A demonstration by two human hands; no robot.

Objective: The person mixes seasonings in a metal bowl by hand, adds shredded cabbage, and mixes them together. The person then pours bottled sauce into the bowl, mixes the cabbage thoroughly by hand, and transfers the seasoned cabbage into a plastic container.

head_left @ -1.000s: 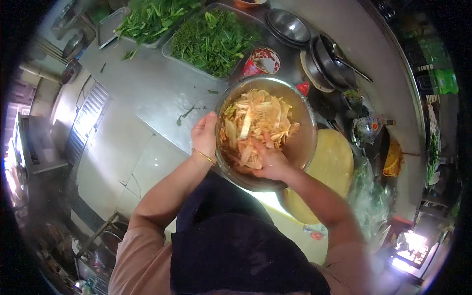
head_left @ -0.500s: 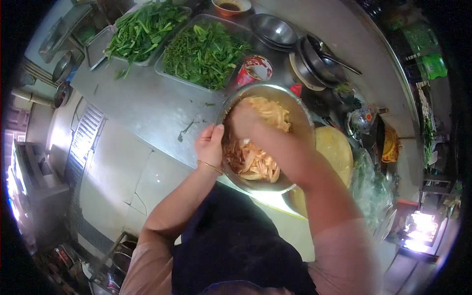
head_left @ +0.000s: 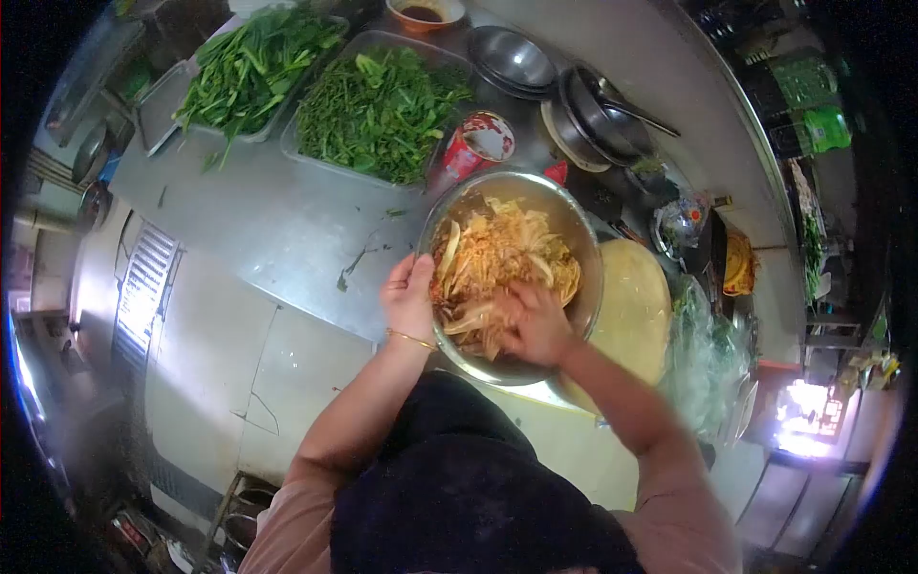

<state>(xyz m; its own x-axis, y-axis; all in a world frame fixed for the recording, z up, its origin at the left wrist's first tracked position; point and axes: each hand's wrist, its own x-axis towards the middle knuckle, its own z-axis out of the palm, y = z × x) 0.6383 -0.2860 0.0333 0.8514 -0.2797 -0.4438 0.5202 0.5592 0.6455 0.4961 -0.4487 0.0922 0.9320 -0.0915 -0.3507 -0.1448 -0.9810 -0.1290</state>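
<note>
A steel mixing bowl point(head_left: 592, 251) is tilted a little toward me at the counter's front edge. Inside it lies sliced cabbage point(head_left: 516, 239), pale yellow and coated with reddish-brown seasoning. My left hand point(head_left: 409, 298), with a gold bangle at its wrist, grips the bowl's left rim, thumb over the edge and fingers mostly hidden outside. Down in the lower right of the bowl, my right hand point(head_left: 537, 328) has its fingers curled into the cabbage, slightly blurred, with the fingertips partly covered.
Behind the bowl stand an open red can point(head_left: 463, 153) and a tray of chopped greens point(head_left: 382, 115). Another tray of leafy greens point(head_left: 251, 72) is farther left. Stacked steel bowls point(head_left: 513, 59) and pans point(head_left: 607, 120) line the back. A round yellow board point(head_left: 633, 306) lies right, beside a plastic bag point(head_left: 706, 368).
My right hand has moved from the bowl's upper left to its lower right. The cabbage has been turned over and spread. My left hand stays on the rim.
</note>
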